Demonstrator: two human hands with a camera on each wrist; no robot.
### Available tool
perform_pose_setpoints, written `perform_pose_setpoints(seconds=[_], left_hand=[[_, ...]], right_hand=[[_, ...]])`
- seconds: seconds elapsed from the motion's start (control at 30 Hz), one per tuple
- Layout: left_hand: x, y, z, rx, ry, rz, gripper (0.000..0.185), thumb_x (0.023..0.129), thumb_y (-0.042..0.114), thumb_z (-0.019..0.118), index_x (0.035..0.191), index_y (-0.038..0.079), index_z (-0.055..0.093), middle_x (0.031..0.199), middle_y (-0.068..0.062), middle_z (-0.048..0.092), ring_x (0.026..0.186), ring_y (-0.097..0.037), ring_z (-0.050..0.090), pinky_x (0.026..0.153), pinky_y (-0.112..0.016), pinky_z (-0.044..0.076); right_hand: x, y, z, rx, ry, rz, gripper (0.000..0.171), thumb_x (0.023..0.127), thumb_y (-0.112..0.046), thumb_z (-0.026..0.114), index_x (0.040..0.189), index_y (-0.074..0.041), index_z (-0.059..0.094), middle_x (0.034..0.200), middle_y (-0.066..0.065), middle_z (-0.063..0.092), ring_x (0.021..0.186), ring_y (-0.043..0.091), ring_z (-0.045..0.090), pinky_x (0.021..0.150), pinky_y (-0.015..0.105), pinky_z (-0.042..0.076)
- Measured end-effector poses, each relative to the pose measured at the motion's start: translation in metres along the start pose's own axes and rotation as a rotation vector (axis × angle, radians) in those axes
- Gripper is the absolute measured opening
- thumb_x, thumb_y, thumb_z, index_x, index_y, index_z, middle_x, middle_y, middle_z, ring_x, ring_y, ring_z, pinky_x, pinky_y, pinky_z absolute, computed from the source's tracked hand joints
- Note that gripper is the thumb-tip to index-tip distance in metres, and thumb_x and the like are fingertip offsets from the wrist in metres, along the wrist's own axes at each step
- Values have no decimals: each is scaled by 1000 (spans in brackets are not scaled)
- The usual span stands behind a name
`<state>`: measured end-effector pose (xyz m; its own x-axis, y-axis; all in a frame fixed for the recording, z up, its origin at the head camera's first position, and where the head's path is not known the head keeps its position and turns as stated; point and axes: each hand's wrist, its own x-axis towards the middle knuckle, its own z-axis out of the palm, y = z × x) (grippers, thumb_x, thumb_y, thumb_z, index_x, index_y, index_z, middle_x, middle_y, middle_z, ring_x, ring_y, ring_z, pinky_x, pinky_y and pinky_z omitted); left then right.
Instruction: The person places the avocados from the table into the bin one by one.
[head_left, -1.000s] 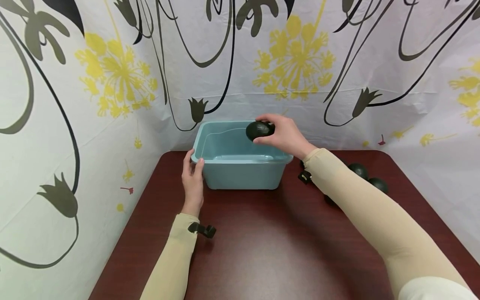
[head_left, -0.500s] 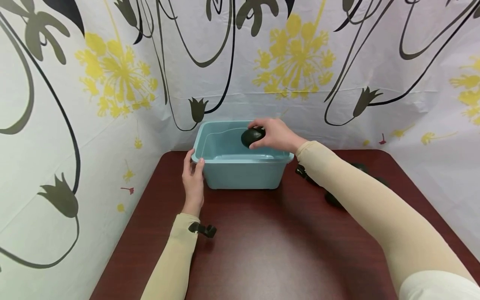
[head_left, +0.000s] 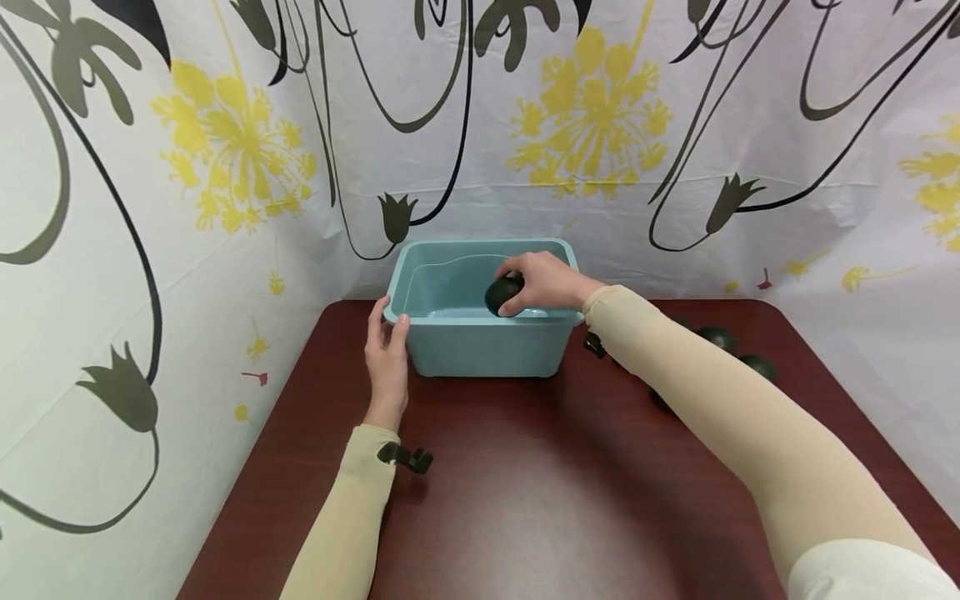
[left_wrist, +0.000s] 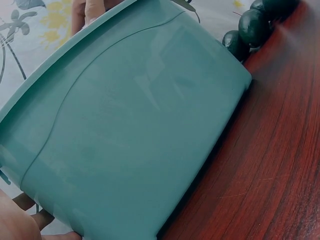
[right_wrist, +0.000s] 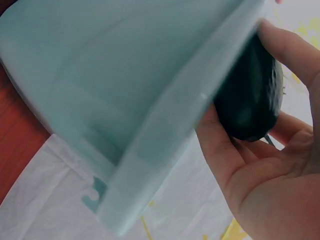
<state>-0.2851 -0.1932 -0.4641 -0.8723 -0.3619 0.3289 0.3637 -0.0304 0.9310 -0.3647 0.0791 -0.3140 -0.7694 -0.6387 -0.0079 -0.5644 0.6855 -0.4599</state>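
Note:
My right hand (head_left: 551, 282) grips a dark green avocado (head_left: 502, 295) between thumb and fingers, just inside the opening of a light blue plastic basin (head_left: 487, 350). In the right wrist view the avocado (right_wrist: 250, 92) hangs behind the basin's rim (right_wrist: 165, 120), with the thumb above and the fingers below it. At the front left corner, my left hand (head_left: 387, 362) rests against the basin, its fingers on the side and its thumb near the front rim. Part of those fingers (left_wrist: 42, 219) shows at the lower left of the left wrist view.
More avocados (head_left: 757, 367) lie on the dark red-brown table (head_left: 510, 467) to the basin's right, partly hidden by my right forearm. A flower-printed white cloth (head_left: 600, 217) hangs close behind the basin and along the sides.
My right hand has come left and down with the avocado, from above the rim into the basin's opening. The left hand and the basin stay in place.

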Motion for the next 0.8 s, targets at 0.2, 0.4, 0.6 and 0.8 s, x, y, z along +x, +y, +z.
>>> perform_pose_setpoints(seconds=[0.2, 0.4, 0.6, 0.8], left_hand=[[1, 1, 1, 9, 2, 5, 52, 98, 44, 64, 147, 35, 48, 147, -12, 48, 126, -19, 50, 105, -49, 40], [2, 3, 1, 8, 0, 5, 52, 99, 45, 63, 148, 35, 47, 148, -11, 47, 126, -19, 50, 105, -49, 40], [2, 1, 1, 12, -3, 5, 53, 99, 46, 63, 148, 35, 47, 148, -14, 47, 127, -21, 49, 105, -49, 39], [1, -1, 1, 18, 0, 8, 54, 99, 46, 62, 149, 33, 46, 148, -14, 47, 125, -18, 50, 105, -48, 40]], right_hand=[[-1, 3, 5, -13, -40, 22, 61, 89, -39, 77, 140, -13, 58, 133, 9, 59, 112, 25, 57, 87, 43, 47], [0, 5, 8, -4, -38, 12, 55, 91, -38, 75, 137, -11, 60, 126, 9, 62, 107, 24, 59, 86, 44, 48], [0, 7, 11, 19, -10, 11, 38, 93, -27, 74, 127, -13, 67, 107, 5, 69, 95, 20, 64, 84, 41, 51], [-5, 6, 8, 35, 44, -17, 36, 95, -26, 72, 128, -14, 67, 119, 11, 67, 107, 25, 63, 87, 43, 51]])
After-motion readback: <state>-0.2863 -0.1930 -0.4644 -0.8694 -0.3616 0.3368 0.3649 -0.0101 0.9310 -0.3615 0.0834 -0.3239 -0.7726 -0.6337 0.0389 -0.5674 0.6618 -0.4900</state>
